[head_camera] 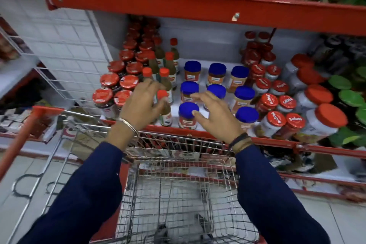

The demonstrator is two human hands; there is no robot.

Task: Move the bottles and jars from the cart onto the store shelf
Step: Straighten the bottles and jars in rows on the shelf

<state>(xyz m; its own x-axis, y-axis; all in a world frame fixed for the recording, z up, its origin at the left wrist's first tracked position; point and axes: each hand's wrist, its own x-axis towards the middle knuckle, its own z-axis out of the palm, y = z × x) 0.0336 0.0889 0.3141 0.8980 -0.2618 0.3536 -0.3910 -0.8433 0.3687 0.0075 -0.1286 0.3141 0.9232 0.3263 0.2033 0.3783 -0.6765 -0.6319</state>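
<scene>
left hand (141, 105) at a red-capped bottle (166, 114) on the shelf (277, 142), grip unclear; right hand (214, 114) slack over blue-lidded jars (188, 110).

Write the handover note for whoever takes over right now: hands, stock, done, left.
Left hand: curled round the front orange-capped bottle on the shelf.
Right hand: open, fingertips touching the blue-lid jars.
Done: bottles and jars stand in rows on the shelf.
Left: no bottles or jars show in the cart basket; probably just release and straighten.
</scene>
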